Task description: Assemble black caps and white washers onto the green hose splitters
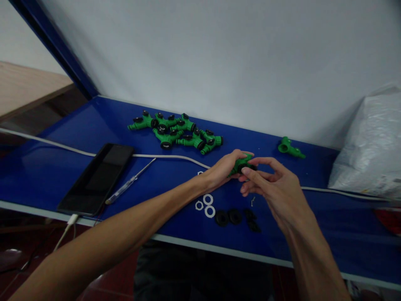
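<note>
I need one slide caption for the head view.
Left hand and right hand hold a green fitting above a blue table, near white rings.

A big black phone [96, 179] lies on the left side of the blue table [103, 121], with its screen dark. A white plug [72, 219] is at its near end (a thin wire hangs down from it). A long, pale cord [163, 156] comes from the left, goes under the phone, and shows again on the right. A big, shiny plastic bag [366, 144] sits on the right, by the pale wall [219, 62] on the far side. On the left is a light wooden top [28, 85]. The floor [106, 280] is red.
</note>
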Demonstrator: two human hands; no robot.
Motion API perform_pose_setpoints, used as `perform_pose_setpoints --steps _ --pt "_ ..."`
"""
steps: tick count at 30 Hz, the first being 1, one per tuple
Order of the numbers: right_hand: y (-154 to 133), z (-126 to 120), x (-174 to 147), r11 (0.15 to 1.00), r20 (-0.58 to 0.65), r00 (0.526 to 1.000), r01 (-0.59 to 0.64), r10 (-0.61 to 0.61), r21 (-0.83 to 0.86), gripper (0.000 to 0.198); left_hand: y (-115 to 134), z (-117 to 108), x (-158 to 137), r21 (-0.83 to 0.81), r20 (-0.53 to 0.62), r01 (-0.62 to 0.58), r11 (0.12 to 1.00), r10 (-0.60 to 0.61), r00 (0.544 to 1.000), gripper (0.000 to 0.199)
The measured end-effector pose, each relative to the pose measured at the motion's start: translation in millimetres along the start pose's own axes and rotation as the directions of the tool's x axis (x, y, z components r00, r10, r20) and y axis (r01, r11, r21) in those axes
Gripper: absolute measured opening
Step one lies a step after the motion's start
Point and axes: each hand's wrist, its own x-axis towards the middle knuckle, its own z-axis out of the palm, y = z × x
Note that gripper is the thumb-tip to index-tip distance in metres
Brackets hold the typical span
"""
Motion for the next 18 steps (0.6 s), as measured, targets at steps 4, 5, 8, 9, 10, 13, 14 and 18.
perform_pose_setpoints --steps 4,5,8,9,10,13,14,18 --pt "3.0 -3.4 2.8 0.998 0.042 0.998 -0.057 0.057 0.016 0.057 -2.9 -2.2 2.3 0.036 -0.017 -0.004 0.999 0.005 1.0 0.029" --pt "3.8 -4.2 3.4 0.997 0.059 0.996 -0.071 0.069 0.024 0.057 -3.7 -2.7 3.0 0.047 -0.023 -0.007 0.999 0.008 1.0 0.029" --pt "5.5 -5.6 4.9 0.993 0.092 0.991 -0.104 0.099 0.054 0.055 -5.5 -3.9 4.9 0.072 -0.048 -0.015 0.997 0.018 0.999 0.029" --pt "5.9 -5.8 5.3 0.992 0.095 0.99 -0.111 0.105 0.061 0.055 -5.8 -4.1 5.2 0.075 -0.055 -0.02 0.997 0.024 0.998 0.029" --pt "6.2 -5.8 5.5 0.991 0.098 0.989 -0.114 0.108 0.065 0.054 -5.9 -4.2 5.3 0.076 -0.058 -0.025 0.997 0.03 0.998 0.029" --pt "7.1 -5.3 5.9 0.992 0.118 0.988 -0.108 0.099 0.068 0.053 -4.8 -3.7 4.4 0.072 -0.059 -0.032 0.997 0.036 0.998 0.03" --pt "7.4 -5.1 6.0 0.992 0.124 0.988 -0.107 0.098 0.07 0.053 -4.1 -3.3 3.9 0.071 -0.058 -0.028 0.997 0.032 0.998 0.03" --pt "7.8 -3.5 6.2 0.989 0.106 0.989 -0.111 0.101 0.094 0.052 -2.2 -2.0 2.5 0.066 -0.071 -0.017 0.998 0.021 0.997 0.029"
